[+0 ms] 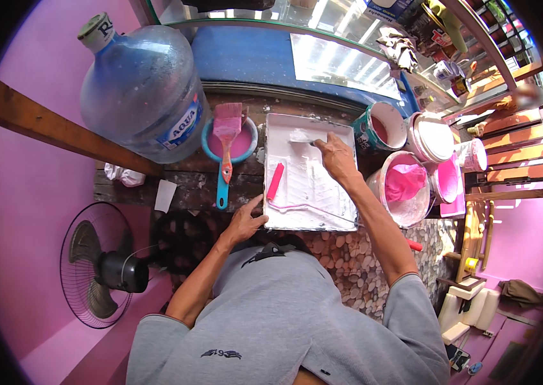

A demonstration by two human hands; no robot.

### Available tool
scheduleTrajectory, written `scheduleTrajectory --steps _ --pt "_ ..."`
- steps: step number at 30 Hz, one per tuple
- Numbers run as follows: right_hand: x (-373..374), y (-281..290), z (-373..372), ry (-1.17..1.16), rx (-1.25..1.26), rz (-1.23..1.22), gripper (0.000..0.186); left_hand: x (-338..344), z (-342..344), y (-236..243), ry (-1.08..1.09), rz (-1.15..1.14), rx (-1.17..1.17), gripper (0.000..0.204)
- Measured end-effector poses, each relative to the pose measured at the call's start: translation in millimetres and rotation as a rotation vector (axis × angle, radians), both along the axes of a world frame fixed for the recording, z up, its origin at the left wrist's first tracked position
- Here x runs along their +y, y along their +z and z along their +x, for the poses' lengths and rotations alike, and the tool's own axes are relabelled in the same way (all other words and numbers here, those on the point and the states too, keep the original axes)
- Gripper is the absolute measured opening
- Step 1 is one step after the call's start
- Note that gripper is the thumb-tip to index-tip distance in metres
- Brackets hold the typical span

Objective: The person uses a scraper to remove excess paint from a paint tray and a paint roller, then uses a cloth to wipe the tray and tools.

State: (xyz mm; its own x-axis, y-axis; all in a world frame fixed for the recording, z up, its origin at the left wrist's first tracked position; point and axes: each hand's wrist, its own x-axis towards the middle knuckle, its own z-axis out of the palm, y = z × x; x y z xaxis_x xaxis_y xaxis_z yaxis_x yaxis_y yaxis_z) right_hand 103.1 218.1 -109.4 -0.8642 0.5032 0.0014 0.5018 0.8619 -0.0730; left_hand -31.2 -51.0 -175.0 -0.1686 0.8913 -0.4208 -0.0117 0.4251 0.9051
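A white paint tray (310, 154), smeared with white paint, lies on the wooden bench before me. My right hand (337, 157) is closed round a scraper (301, 136), its flat blade against the paint in the far part of the tray. At the tray's near left corner, my left hand (246, 220) grips the rim. A small paint roller (275, 182) with a pink sleeve rests in the tray; its wire runs under my right forearm, and its red handle (416, 245) shows beyond. Left of the tray, a pink-stained brush (227, 131) lies across a blue bowl of pink paint (246, 144).
A large clear water jug (146, 96) stands at the left, above a black fan (101, 266). Several paint buckets crowd the right, one holding a pink bag (405, 181). A glass case (342, 61) borders the far side. Pebble-patterned floor (348, 263) shows below the bench.
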Motion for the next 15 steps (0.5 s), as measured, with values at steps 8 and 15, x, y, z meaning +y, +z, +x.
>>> scheduleTrajectory --steps 8,15 --pt "12.9 3.5 -11.9 0.037 -0.013 -0.041 0.023 1.3 -0.3 0.9 0.002 0.005 0.022 0.068" --pt "16.4 -15.7 -31.4 0.037 0.003 -0.102 0.024 2.3 -0.4 -3.3 -0.013 0.008 -0.003 0.069"
